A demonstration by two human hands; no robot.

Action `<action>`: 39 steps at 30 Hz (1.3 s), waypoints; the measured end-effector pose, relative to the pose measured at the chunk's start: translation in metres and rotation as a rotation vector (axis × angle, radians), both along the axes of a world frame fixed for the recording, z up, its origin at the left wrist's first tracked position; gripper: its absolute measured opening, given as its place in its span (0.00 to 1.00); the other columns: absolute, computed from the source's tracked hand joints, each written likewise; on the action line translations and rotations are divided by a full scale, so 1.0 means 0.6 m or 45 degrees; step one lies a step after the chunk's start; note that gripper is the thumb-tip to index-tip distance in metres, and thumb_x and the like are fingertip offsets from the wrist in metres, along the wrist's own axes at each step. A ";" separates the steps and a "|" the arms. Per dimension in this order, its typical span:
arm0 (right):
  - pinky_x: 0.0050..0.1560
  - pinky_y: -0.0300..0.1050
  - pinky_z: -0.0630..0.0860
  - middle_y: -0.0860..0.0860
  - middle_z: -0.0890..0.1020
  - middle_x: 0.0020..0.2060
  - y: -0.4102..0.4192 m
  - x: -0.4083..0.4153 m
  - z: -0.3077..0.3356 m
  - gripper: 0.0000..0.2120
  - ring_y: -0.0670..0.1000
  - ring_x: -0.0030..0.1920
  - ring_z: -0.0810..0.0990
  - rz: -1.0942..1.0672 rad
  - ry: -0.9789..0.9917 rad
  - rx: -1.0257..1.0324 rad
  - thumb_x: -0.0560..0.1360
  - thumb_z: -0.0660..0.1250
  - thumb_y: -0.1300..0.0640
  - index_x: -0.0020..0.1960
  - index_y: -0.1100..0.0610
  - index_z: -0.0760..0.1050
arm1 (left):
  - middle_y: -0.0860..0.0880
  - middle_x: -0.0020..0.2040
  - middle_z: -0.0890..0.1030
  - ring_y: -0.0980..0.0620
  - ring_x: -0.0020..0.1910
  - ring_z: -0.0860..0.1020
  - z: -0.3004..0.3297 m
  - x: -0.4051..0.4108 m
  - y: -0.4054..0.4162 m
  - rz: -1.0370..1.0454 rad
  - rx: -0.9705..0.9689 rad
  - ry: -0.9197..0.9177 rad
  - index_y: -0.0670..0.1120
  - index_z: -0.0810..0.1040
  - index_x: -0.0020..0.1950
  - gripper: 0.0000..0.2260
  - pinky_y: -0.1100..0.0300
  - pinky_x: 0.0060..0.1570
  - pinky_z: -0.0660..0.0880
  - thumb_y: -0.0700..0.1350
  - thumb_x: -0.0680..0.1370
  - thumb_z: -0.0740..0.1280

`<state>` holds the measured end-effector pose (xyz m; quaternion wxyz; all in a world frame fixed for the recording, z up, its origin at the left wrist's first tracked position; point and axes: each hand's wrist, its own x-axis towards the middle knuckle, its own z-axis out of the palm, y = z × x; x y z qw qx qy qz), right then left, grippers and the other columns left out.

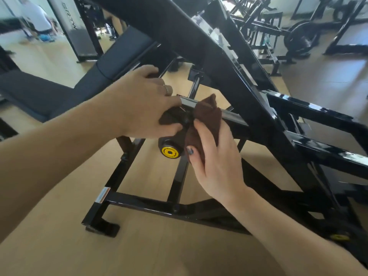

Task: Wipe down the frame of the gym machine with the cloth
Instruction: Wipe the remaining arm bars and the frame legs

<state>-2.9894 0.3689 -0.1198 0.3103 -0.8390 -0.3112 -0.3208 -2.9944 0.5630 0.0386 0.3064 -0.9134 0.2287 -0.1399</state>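
While the left hand (145, 104) grips the black handle end (171, 136), apparently to steady it, the right hand (215, 156) holds the bunched brown cloth (207, 114) wrapped against the grey bar (233, 116) of the machine frame (258, 108), positioned for wiping along it.

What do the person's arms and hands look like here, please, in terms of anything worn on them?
Both forearms are bare, with no sleeves in view and no gloves. The left hand wears a plain metallic ring on one finger. The right hand has dark, bluish-grey polish on its thumbnail. No watch or bracelet shows at either wrist.
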 end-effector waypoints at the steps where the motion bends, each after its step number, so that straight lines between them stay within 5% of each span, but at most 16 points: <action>1: 0.66 0.53 0.76 0.65 0.72 0.70 -0.008 -0.003 -0.010 0.24 0.60 0.68 0.73 0.003 -0.011 -0.050 0.84 0.59 0.45 0.77 0.53 0.63 | 0.49 0.48 0.84 0.46 0.52 0.81 0.007 0.003 0.005 -0.012 -0.020 -0.012 0.50 0.81 0.57 0.32 0.46 0.68 0.68 0.64 0.79 0.42; 4: 0.63 0.51 0.77 0.64 0.73 0.68 -0.021 -0.003 -0.016 0.24 0.58 0.66 0.73 0.018 -0.011 -0.092 0.83 0.60 0.46 0.76 0.52 0.63 | 0.48 0.41 0.82 0.44 0.43 0.79 -0.001 0.012 0.011 0.012 -0.111 -0.120 0.46 0.82 0.50 0.30 0.47 0.55 0.75 0.53 0.82 0.40; 7: 0.51 0.38 0.76 0.59 0.76 0.63 -0.016 0.016 0.016 0.19 0.51 0.57 0.76 0.035 0.078 0.005 0.84 0.56 0.45 0.71 0.51 0.66 | 0.47 0.37 0.79 0.44 0.39 0.76 -0.023 0.014 -0.001 0.111 -0.250 -0.264 0.45 0.81 0.45 0.27 0.47 0.47 0.75 0.49 0.82 0.42; 10: 0.44 0.26 0.65 0.51 0.77 0.57 -0.005 0.034 0.054 0.17 0.44 0.50 0.73 0.032 0.341 0.095 0.86 0.53 0.45 0.69 0.52 0.70 | 0.46 0.35 0.78 0.43 0.37 0.75 -0.032 0.015 -0.002 0.112 -0.311 -0.331 0.44 0.79 0.42 0.25 0.46 0.46 0.75 0.48 0.81 0.44; 12: 0.44 0.32 0.71 0.46 0.76 0.51 0.000 0.053 0.078 0.17 0.47 0.50 0.76 0.069 0.634 0.117 0.86 0.52 0.46 0.65 0.53 0.74 | 0.46 0.33 0.76 0.43 0.35 0.74 -0.034 0.016 -0.001 0.101 -0.335 -0.375 0.44 0.78 0.40 0.24 0.46 0.45 0.75 0.47 0.81 0.45; 14: 0.50 0.49 0.75 0.49 0.77 0.42 0.005 0.080 0.104 0.15 0.58 0.51 0.80 0.126 0.957 0.148 0.86 0.53 0.49 0.54 0.55 0.74 | 0.46 0.32 0.75 0.43 0.34 0.73 -0.037 0.017 -0.004 0.100 -0.343 -0.394 0.44 0.77 0.39 0.24 0.47 0.44 0.75 0.47 0.81 0.44; 18: 0.53 0.55 0.75 0.60 0.81 0.46 0.010 0.097 0.135 0.14 0.64 0.54 0.79 0.187 1.264 0.257 0.85 0.54 0.52 0.49 0.58 0.74 | 0.47 0.32 0.76 0.44 0.34 0.75 -0.035 0.017 -0.007 0.093 -0.358 -0.419 0.45 0.78 0.39 0.29 0.48 0.44 0.75 0.50 0.80 0.38; 20: 0.49 0.47 0.77 0.54 0.80 0.47 0.011 0.062 0.104 0.13 0.57 0.49 0.79 0.157 0.924 0.314 0.85 0.55 0.50 0.54 0.55 0.75 | 0.47 0.33 0.78 0.44 0.36 0.76 -0.038 0.015 -0.005 0.118 -0.359 -0.409 0.45 0.79 0.40 0.29 0.49 0.46 0.75 0.50 0.80 0.39; 22: 0.53 0.43 0.75 0.57 0.78 0.60 0.014 0.020 0.057 0.15 0.53 0.56 0.77 0.066 0.411 0.288 0.85 0.57 0.49 0.66 0.54 0.74 | 0.47 0.34 0.79 0.44 0.38 0.78 -0.041 0.016 -0.004 0.166 -0.344 -0.414 0.45 0.79 0.40 0.27 0.49 0.49 0.74 0.48 0.80 0.41; 26: 0.70 0.58 0.73 0.65 0.73 0.67 0.013 0.020 -0.022 0.19 0.61 0.68 0.73 0.133 -0.439 -0.021 0.81 0.69 0.55 0.72 0.53 0.73 | 0.47 0.35 0.79 0.43 0.39 0.78 -0.045 0.015 -0.006 0.220 -0.329 -0.437 0.45 0.78 0.40 0.21 0.50 0.49 0.74 0.46 0.80 0.47; 28: 0.74 0.57 0.67 0.64 0.77 0.67 0.011 0.035 -0.023 0.16 0.61 0.70 0.72 0.219 -0.686 -0.210 0.81 0.68 0.60 0.68 0.54 0.78 | 0.48 0.35 0.79 0.43 0.39 0.77 -0.045 0.016 -0.005 0.225 -0.308 -0.438 0.46 0.78 0.40 0.19 0.50 0.49 0.74 0.46 0.79 0.49; 33: 0.76 0.57 0.65 0.62 0.75 0.71 -0.040 0.054 -0.040 0.18 0.60 0.74 0.69 0.387 -0.646 -0.387 0.81 0.68 0.63 0.71 0.56 0.75 | 0.47 0.34 0.79 0.43 0.38 0.77 -0.042 0.011 -0.011 0.230 -0.312 -0.436 0.45 0.78 0.40 0.18 0.50 0.50 0.74 0.44 0.80 0.50; 39: 0.64 0.60 0.77 0.61 0.72 0.68 -0.163 0.060 -0.130 0.27 0.59 0.75 0.66 0.430 -0.459 -0.324 0.78 0.73 0.60 0.74 0.55 0.69 | 0.47 0.34 0.79 0.44 0.37 0.78 -0.039 0.006 -0.018 0.219 -0.362 -0.444 0.44 0.79 0.40 0.19 0.49 0.50 0.76 0.44 0.80 0.50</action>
